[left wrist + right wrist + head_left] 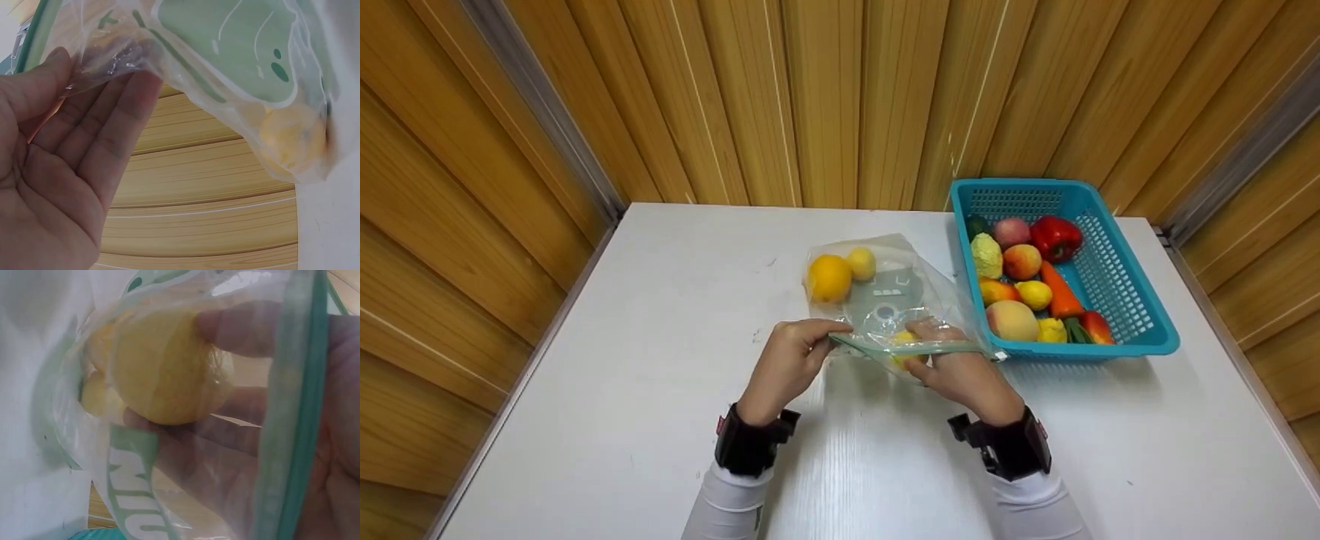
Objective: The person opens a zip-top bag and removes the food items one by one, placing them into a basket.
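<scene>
A clear zip bag (896,289) with green print lies flat on the white table, its green-edged mouth toward me. Inside, near its far end, rest an orange (829,278) and a smaller yellow fruit (861,264). My left hand (791,364) pinches the left end of the bag's mouth between thumb and finger; its other fingers lie along the plastic in the left wrist view. My right hand (967,375) reaches through the mouth. Its thumb and fingers grip a round yellow fruit (169,365), seen through the plastic in the right wrist view.
At the right, close beside the bag, stands a blue plastic basket (1140,281). It holds several fruits and vegetables, among them a red bell pepper (1056,238), a carrot (1059,291) and a peach (1012,321). Wood-patterned panels (825,105) border the table at the back and sides.
</scene>
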### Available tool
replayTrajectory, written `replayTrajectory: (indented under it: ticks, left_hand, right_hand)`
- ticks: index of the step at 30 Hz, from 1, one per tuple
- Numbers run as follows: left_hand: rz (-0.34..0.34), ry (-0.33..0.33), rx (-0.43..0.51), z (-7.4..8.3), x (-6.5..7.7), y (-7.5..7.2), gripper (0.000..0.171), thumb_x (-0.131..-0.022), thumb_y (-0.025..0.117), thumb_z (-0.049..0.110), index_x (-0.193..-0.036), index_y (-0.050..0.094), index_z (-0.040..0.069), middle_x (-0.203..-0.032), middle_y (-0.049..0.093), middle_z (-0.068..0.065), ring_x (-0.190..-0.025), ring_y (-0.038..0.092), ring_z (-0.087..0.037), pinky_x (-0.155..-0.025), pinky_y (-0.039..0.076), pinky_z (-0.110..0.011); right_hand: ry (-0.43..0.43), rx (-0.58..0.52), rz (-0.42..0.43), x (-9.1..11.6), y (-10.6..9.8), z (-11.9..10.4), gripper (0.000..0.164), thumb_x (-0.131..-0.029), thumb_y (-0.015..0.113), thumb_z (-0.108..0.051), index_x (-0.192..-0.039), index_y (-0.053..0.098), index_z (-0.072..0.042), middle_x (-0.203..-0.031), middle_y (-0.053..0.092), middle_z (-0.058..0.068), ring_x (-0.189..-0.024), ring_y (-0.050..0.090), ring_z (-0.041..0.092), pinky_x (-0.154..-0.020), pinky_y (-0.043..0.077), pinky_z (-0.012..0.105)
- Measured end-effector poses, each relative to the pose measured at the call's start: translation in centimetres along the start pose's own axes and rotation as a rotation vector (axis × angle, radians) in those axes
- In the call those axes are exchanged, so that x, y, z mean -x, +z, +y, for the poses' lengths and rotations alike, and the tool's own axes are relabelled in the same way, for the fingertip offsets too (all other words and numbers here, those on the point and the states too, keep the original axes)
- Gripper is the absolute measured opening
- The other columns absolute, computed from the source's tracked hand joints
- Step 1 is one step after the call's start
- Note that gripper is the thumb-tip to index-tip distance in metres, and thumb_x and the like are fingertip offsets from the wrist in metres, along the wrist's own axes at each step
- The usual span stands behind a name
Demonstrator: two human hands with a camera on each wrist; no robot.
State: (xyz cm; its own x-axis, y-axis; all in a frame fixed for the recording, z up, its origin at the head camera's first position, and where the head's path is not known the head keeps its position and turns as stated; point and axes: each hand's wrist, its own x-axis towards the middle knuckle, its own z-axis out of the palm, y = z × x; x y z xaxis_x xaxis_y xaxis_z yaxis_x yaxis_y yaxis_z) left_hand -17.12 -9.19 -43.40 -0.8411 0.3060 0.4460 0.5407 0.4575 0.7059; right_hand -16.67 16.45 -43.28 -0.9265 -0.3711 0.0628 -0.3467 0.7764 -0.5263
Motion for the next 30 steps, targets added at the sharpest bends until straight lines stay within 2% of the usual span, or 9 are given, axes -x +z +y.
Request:
replayTrajectory:
  ticks: [4,6,9,11,14,16,19,22,30]
  left_hand:
    - [0.001,0.005,-0.003,0.0,0.1,0.0,0.02,-0.094,0.068,-0.005,-0.107,0.081,0.004,-0.104,0.079,-0.006,-0.087,0.07,-0.013,-0.079,0.06,-0.031]
    - [0.001,0.001,-0.001,0.0,0.0,0.0,0.021,-0.094,0.067,-0.006,-0.106,0.081,0.004,-0.104,0.079,-0.006,-0.087,0.07,-0.013,-0.079,0.06,-0.03]
    - [0.001,-0.004,0.002,0.0,0.0,-0.1,0.023,-0.094,0.066,-0.007,-0.106,0.081,0.005,-0.104,0.079,-0.006,-0.087,0.07,-0.013,-0.079,0.06,-0.03]
    - [0.001,-0.003,0.002,0.0,0.0,0.0,0.023,-0.094,0.066,-0.007,-0.106,0.081,0.005,-0.104,0.079,-0.006,-0.088,0.071,-0.013,-0.08,0.06,-0.03]
    - [-0.001,-0.002,-0.001,0.0,0.0,0.0,0.023,-0.094,0.066,-0.008,-0.107,0.081,0.005,-0.104,0.079,-0.006,-0.09,0.071,-0.013,-0.081,0.06,-0.03]
    - [0.002,0.005,-0.008,0.0,0.0,0.0,0.023,-0.094,0.066,-0.008,-0.107,0.081,0.004,-0.104,0.079,-0.006,-0.091,0.072,-0.013,-0.081,0.06,-0.031]
    - [0.005,0.01,-0.014,0.1,0.0,0.0,0.023,-0.094,0.066,-0.008,-0.107,0.081,0.004,-0.104,0.079,-0.007,-0.09,0.072,-0.014,-0.081,0.061,-0.031]
    - [0.005,0.013,-0.015,0.1,0.1,0.0,0.023,-0.093,0.065,-0.009,-0.106,0.081,0.003,-0.104,0.079,-0.007,-0.088,0.071,-0.014,-0.08,0.06,-0.031]
    - [-0.001,0.013,-0.015,0.1,0.0,0.1,0.024,-0.092,0.065,-0.011,-0.106,0.08,0.002,-0.104,0.079,-0.008,-0.083,0.067,-0.013,-0.076,0.059,-0.029]
  right_hand:
    - [-0.006,-0.081,-0.022,0.4,-0.4,-0.2,0.043,-0.096,0.072,-0.014,-0.136,0.062,-0.001,-0.137,0.063,0.018,-0.11,0.059,0.032,-0.096,0.054,0.048]
    - [-0.048,-0.095,0.001,0.5,-0.6,-0.2,0.041,-0.094,0.074,-0.011,-0.133,0.063,-0.002,-0.129,0.066,0.014,-0.101,0.059,0.026,-0.09,0.055,0.042]
    - [-0.108,-0.071,0.044,0.8,-0.8,-0.3,0.045,-0.091,0.076,-0.007,-0.133,0.062,0.0,-0.119,0.067,0.011,-0.091,0.057,0.022,-0.082,0.053,0.037]
    - [-0.142,-0.054,0.066,0.9,-0.9,-0.3,0.05,-0.089,0.076,-0.005,-0.136,0.06,0.001,-0.121,0.066,0.012,-0.09,0.056,0.022,-0.081,0.051,0.037]
    - [-0.186,-0.021,0.097,1.1,-1.1,-0.4,0.048,-0.087,0.077,-0.002,-0.132,0.062,0.001,-0.114,0.066,0.011,-0.088,0.055,0.023,-0.079,0.05,0.037]
    - [-0.207,-0.017,0.11,1.2,-1.3,-0.5,0.043,-0.085,0.077,-0.002,-0.126,0.064,0.001,-0.107,0.066,0.009,-0.086,0.055,0.022,-0.077,0.05,0.036]
    - [-0.238,-0.003,0.127,1.4,-1.7,-0.6,0.027,-0.084,0.078,-0.002,-0.109,0.068,0.001,-0.088,0.062,0.004,-0.078,0.054,0.019,-0.07,0.049,0.033]
    - [-0.246,0.004,0.129,1.6,-2.0,-0.6,0.019,-0.084,0.079,-0.003,-0.099,0.067,0.001,-0.081,0.058,0.002,-0.076,0.054,0.019,-0.067,0.049,0.032]
    - [-0.184,0.004,0.091,2.3,-2.9,-0.9,0.019,-0.088,0.077,-0.008,-0.103,0.069,0.002,-0.088,0.063,0.004,-0.079,0.054,0.019,-0.067,0.049,0.029]
